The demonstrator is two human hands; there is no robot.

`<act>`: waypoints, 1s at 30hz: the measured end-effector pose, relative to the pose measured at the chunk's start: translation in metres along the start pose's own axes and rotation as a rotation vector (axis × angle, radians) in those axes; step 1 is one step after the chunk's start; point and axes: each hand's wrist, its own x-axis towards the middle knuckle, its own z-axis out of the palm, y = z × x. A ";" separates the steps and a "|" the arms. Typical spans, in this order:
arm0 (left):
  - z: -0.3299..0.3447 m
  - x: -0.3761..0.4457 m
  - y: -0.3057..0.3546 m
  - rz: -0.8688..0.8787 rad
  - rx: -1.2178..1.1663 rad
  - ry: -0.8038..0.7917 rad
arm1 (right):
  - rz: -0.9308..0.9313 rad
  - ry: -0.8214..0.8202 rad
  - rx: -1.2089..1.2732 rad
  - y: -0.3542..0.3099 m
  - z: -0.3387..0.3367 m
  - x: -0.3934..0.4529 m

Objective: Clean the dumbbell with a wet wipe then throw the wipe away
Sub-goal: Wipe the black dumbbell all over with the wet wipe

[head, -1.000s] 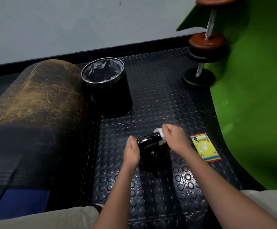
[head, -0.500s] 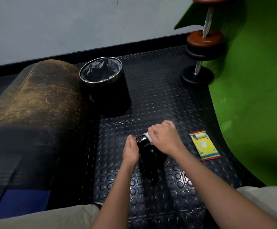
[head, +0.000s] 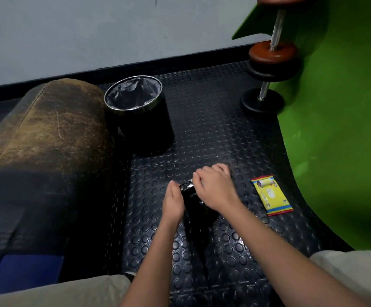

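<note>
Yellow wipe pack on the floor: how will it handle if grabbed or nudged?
The yellow wipe pack lies flat on the studded rubber mat, so it probably won't roll or tip. It looks like a thin soft pouch, so likely light and floppy. Its glossy film may be slippery to pinch.

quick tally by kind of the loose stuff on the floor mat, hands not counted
dumbbells: 2, a black one held by both hands, and one with brown plates against the green sheet
bins: 1
yellow wipe packs: 1
total: 4
</note>
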 end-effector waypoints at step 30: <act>0.001 0.002 0.000 0.007 0.013 0.016 | 0.122 -0.230 -0.001 0.007 -0.017 0.012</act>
